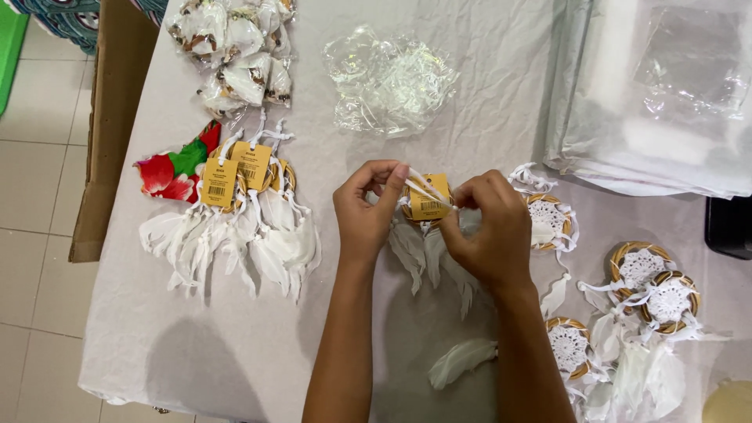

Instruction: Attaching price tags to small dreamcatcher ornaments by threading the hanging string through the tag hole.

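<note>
A small dreamcatcher (427, 205) with a yellow tag is pinched by the left hand (366, 211) and right hand (487, 227); its ring is largely hidden. Right of it, four untagged dreamcatchers (638, 266) are counted. Left of it, a tagged pile (235, 211) overlaps, count unclear.

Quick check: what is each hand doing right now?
Left hand: closed, pinching the white string at the yellow tag.
Right hand: closed on the same small dreamcatcher.
</note>
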